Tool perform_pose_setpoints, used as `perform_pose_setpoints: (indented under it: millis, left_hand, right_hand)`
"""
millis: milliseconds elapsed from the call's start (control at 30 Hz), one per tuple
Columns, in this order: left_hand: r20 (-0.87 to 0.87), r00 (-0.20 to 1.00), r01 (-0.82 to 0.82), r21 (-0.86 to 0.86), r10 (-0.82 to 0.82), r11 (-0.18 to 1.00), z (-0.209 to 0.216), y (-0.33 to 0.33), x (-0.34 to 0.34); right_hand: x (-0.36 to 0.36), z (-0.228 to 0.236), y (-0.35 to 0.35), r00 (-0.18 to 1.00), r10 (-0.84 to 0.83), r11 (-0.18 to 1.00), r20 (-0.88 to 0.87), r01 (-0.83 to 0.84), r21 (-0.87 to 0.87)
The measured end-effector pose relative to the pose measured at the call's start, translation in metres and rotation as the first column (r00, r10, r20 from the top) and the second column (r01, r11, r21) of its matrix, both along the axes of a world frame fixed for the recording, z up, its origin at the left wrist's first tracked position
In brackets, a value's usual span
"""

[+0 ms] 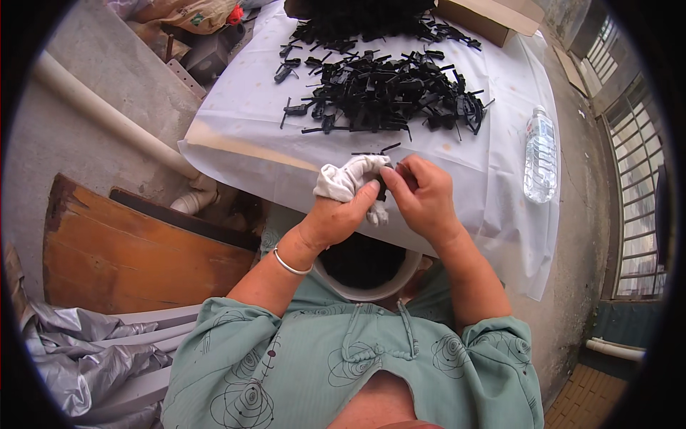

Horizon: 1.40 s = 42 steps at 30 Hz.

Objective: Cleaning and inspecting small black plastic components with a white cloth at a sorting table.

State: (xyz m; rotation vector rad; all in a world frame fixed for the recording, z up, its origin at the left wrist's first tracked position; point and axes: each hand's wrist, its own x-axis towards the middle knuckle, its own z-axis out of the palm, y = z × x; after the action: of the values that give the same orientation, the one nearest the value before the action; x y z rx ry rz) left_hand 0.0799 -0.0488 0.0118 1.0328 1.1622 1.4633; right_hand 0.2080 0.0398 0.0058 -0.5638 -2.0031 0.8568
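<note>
We hold one small black plastic part with thin strips [381,192] over the near edge of the white-sheeted bench [243,118]. The left hand [334,217], fingers wrapped in white cloth [337,183], clamps it; the right hand [430,199] pinches its side. Caution: loose cloth may snag a strip; excess thumb pressure could bend one. If our grip slips, the part may drop toward the round white bucket [366,294] below.

Room rightward to the bottle [541,159] — black heap [389,89] blocks ahead.
</note>
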Motion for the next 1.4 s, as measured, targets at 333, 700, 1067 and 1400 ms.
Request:
perform_pose_setpoints:
  millis: [333, 700, 1067, 1400]
  left_hand:
    - [-0.216, 0.972, -0.094, 0.013, 0.095, 0.995, -0.005, 0.003, 0.001]
    - [-0.762, 0.494, -0.122, 0.415, 0.418, 0.902, -0.013, 0.0, 0.001]
    - [0.209, 0.968, -0.131, -0.051, 0.139, 0.99, 0.002, -0.001, -0.009]
    - [-0.396, 0.917, 0.025, 0.154, 0.039, 0.988, 0.004, 0.001, 0.002]
  right_hand:
    - [0.007, -0.005, 0.004, 0.951, 0.302, 0.928, 0.062, -0.278, -0.247]
    - [-0.01, -0.016, -0.008, 0.929, 0.322, 0.655, -0.185, -0.359, -0.665]
    - [0.014, 0.0, 0.012, 0.952, 0.262, 0.958, 0.158, -0.237, -0.161]
    - [0.014, 0.003, 0.006, 0.946, 0.321, 0.825, -0.039, -0.3, -0.478]
